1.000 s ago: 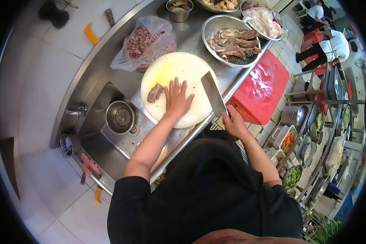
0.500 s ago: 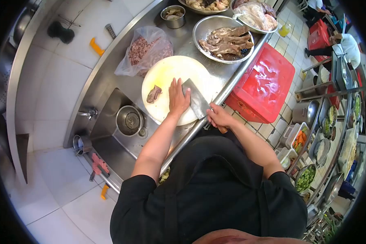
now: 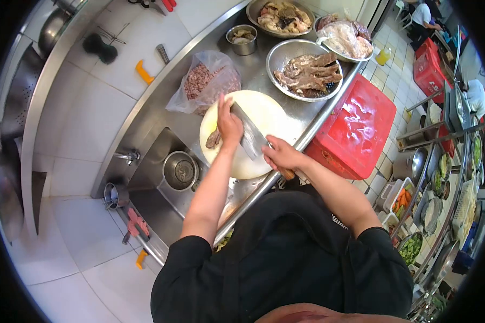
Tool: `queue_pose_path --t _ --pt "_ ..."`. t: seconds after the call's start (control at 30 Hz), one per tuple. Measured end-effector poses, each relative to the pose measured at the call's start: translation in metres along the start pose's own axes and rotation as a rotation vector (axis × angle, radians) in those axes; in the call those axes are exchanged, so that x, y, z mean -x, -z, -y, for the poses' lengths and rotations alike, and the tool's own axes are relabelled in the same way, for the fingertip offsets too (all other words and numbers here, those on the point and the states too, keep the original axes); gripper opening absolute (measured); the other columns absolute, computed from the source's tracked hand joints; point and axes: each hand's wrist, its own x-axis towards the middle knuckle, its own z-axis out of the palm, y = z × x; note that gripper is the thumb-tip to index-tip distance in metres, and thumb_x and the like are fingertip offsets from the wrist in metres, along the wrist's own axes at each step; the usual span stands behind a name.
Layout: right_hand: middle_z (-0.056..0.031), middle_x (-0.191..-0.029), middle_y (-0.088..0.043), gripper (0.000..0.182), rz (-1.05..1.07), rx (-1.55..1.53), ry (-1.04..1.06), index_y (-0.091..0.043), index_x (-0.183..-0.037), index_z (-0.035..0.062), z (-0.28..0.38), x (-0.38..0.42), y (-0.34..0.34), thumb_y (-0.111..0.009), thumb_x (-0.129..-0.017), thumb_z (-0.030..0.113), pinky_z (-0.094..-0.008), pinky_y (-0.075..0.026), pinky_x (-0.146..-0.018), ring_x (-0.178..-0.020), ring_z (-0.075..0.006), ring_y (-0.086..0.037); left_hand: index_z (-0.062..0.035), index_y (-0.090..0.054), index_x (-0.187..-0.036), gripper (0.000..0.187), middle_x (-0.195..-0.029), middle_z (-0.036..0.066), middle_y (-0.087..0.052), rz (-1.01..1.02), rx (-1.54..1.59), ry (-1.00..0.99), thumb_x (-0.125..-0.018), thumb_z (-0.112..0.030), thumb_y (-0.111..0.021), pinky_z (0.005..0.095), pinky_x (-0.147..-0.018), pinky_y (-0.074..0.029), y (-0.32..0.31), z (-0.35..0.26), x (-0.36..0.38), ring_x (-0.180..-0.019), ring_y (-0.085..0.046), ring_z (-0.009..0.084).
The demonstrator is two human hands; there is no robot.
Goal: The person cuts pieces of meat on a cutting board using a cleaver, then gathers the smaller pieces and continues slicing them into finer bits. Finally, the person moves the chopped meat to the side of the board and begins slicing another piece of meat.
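Observation:
My right hand grips the wooden handle of a cleaver. Its broad blade is tilted over the round white cutting board. Against the blade's left side is my left hand, turned edge-on, fingers stretched upward and holding nothing. A small brown chunk of meat lies on the board just left of that hand, which partly covers it. Whether the left palm presses on the blade is hard to see.
A bag of minced meat sits behind the board. Further along the steel counter is a bowl of meat strips. A sink with a metal pot lies to the left, and a red crate stands right of the counter.
My left hand has gone from lying flat on the board to standing on edge by the blade. The cleaver has tilted and shifted closer to that hand. The whole view has moved slightly.

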Motion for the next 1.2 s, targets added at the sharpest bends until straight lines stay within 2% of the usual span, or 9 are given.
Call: queue_pose_path --t 0.17,0.3,0.4,0.5,0.63,0.93,0.97,1.07,1.2 --pt "-0.0024 -0.072 -0.058 0.014 -0.117 0.003 0.100 -0.047 -0.111 0.0084 0.099 -0.040 -0.003 -0.053 -0.112 0.021 -0.0290 -0.047 -0.045 -0.051 -0.0098 -0.053 -0.0054 -0.072 -0.132 0.045 -0.154 0.025 -0.058 0.103 -0.084 0.048 -0.093 0.000 -0.048 0.0435 -0.122 -0.043 0.037 0.045 -0.165 -0.146 -0.053 0.0388" --pt "-0.0040 -0.079 -0.059 0.062 -0.268 -0.083 0.078 -0.029 -0.161 -0.0005 0.108 -0.013 0.010 -0.056 -0.111 0.023 -0.0299 -0.047 -0.048 -0.054 -0.0114 -0.053 -0.0065 -0.072 -0.131 0.037 -0.150 0.024 -0.061 0.137 -0.243 0.059 -0.096 -0.012 -0.059 0.0428 -0.118 -0.046 0.061 0.083 -0.194 -0.141 -0.058 0.0393" --pt "-0.0012 -0.076 -0.058 0.035 -0.360 -0.099 0.015 -0.046 -0.139 0.0035 0.070 0.027 0.032 -0.057 -0.111 0.023 -0.0278 -0.044 -0.046 -0.052 -0.0105 -0.052 -0.0078 -0.073 -0.131 0.036 -0.136 0.020 -0.072 0.078 -0.228 -0.097 -0.097 -0.020 -0.069 0.0411 -0.109 -0.052 0.071 0.105 -0.158 -0.126 -0.069 0.0357" --pt "-0.0014 -0.074 -0.058 0.019 -0.369 -0.069 -0.032 -0.051 -0.123 0.0060 0.005 0.073 0.056 -0.055 -0.112 0.022 -0.0270 -0.044 -0.045 -0.050 -0.0110 -0.053 -0.0054 -0.076 -0.122 0.034 -0.101 0.010 -0.079 0.354 -0.186 0.254 -0.097 -0.029 -0.073 0.0362 -0.089 -0.057 0.099 0.098 -0.091 -0.095 -0.075 0.0194" --pt "-0.0029 -0.073 -0.059 0.017 -0.376 -0.114 -0.139 -0.053 -0.118 0.0061 -0.045 0.120 0.056 -0.053 -0.113 0.023 -0.0276 -0.045 -0.046 -0.050 -0.0119 -0.055 0.0000 -0.074 -0.116 0.038 -0.102 0.011 -0.079 0.726 -0.298 0.402 -0.095 -0.032 -0.077 0.0373 -0.084 -0.057 0.106 0.106 -0.005 -0.091 -0.074 0.0204" --pt "-0.0016 -0.074 -0.059 0.020 -0.357 -0.119 -0.115 -0.053 -0.124 0.0058 -0.072 0.114 0.041 -0.053 -0.114 0.022 -0.0272 -0.046 -0.048 -0.052 -0.0100 -0.055 -0.0004 -0.070 -0.109 0.036 -0.103 0.009 -0.076 0.887 0.103 0.299 -0.085 -0.017 -0.090 0.0343 -0.086 -0.057 0.059 0.011 0.056 -0.094 -0.069 0.0176" --pt "-0.0016 -0.074 -0.058 0.019 -0.352 -0.104 -0.101 -0.053 -0.124 0.0058 -0.073 0.113 0.042 -0.053 -0.114 0.022 -0.0272 -0.046 -0.047 -0.052 -0.0100 -0.055 -0.0004 -0.072 -0.114 0.035 -0.113 0.011 -0.076 1.033 0.066 0.601 -0.087 -0.016 -0.086 0.0363 -0.091 -0.057 0.060 -0.007 0.043 -0.098 -0.071 0.0215" --pt "-0.0017 -0.074 -0.058 0.019 -0.363 -0.091 -0.088 -0.053 -0.123 0.0057 -0.073 0.119 0.041 -0.053 -0.114 0.022 -0.0273 -0.046 -0.047 -0.052 -0.0102 -0.055 -0.0015 -0.074 -0.122 0.036 -0.128 0.015 -0.073 0.608 -0.189 0.160 -0.090 -0.016 -0.081 0.0404 -0.100 -0.056 0.034 0.018 0.049 -0.108 -0.073 0.0297" --pt "-0.0021 -0.074 -0.059 0.017 -0.385 -0.060 -0.074 -0.053 -0.119 0.0056 -0.080 0.132 0.044 -0.053 -0.114 0.022 -0.0280 -0.046 -0.047 -0.051 -0.0108 -0.055 -0.0043 -0.076 -0.125 0.031 -0.134 0.017 -0.072 0.635 -0.226 -0.244 -0.095 -0.011 -0.071 0.0435 -0.106 -0.055 0.022 0.049 0.059 -0.121 -0.070 0.0369"
